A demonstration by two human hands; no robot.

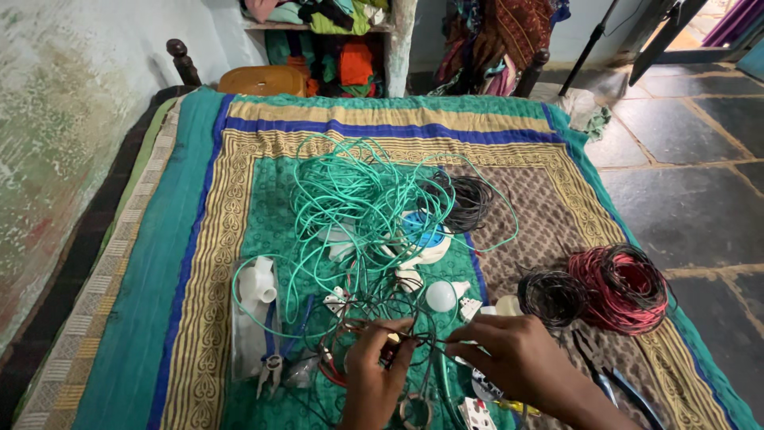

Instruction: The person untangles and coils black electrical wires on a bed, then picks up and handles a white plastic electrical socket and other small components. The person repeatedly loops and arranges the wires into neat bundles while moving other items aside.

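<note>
Thin dark wire [422,341] stretched between both hands, low centre of the bedspread [199,239]. Left hand [374,374] pinches one end, right hand [509,358] pinches the other. Green wire tangle [350,199] behind; red coil [621,287] right; pliers [270,366] left.

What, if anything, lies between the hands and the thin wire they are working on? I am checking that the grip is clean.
Nothing visible does. The left hand and right hand both pinch the thin dark wire directly, fingertips on it. The loose green wire tangle lies beyond, and the blue-handled pliers lie off to the left.
</note>
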